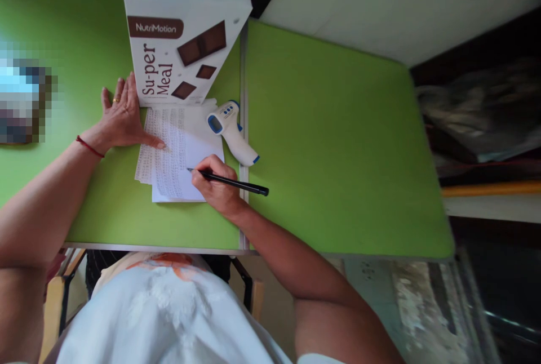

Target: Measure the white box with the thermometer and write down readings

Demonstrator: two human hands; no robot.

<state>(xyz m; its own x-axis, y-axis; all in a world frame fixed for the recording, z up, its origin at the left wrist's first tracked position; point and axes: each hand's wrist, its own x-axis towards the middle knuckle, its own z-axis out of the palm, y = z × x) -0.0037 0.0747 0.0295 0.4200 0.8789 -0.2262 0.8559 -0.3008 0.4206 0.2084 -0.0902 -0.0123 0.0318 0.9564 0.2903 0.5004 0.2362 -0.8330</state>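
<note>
My right hand [217, 185] is closed round a black pen [240, 184], its tip at the sheet of paper [198, 152]. Rows of small handwriting fill the left part of that sheet, which lies on top of more written sheets [145, 161]. With fingers spread, my left hand [123, 118] rests at the left edge of the papers, its thumb on the writing. Its fingertips are beside the lower left corner of a white NutriMotion box [160, 0] that stands at the far edge of the papers. A white and blue infrared thermometer [230, 132] lies at the papers' right edge.
All this is on a green folding table [338, 144] with a metal seam [244, 217] down it. At the far left is a pixelated, dark-rimmed object [21, 105]. Beyond the table's right end, a shelf [490, 189] holds plastic-wrapped things. A pale wall [401, 3] rises behind.
</note>
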